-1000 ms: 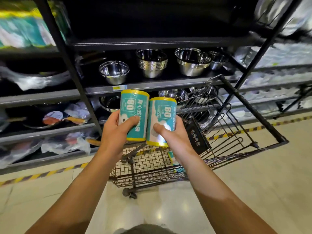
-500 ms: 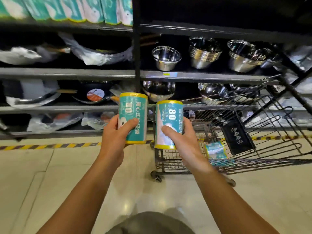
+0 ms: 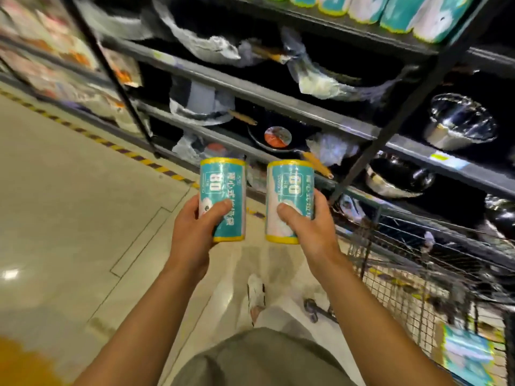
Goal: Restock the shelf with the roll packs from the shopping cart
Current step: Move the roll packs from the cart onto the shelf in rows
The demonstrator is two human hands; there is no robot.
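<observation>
The person has swung round and stepped off to the left: the shopping cart (image 3: pixel 434 296), which stood straight ahead a second ago, now trails at the lower right, one roll pack (image 3: pixel 468 358) lying in its basket. The left hand (image 3: pixel 192 235) grips a teal roll pack (image 3: pixel 223 201) upright, fingers (image 3: pixel 220 207) curled round its lower half; just beside it, apart by a gap, the right hand (image 3: pixel 309 227) holds a second pack (image 3: pixel 289 201) the same way. Both are carried at chest height over the floor, short of the shelf (image 3: pixel 278 98). Matching packs (image 3: pixel 390 9) line the top tier at upper right, so I judge the carry under way, with placing yet to come.
</observation>
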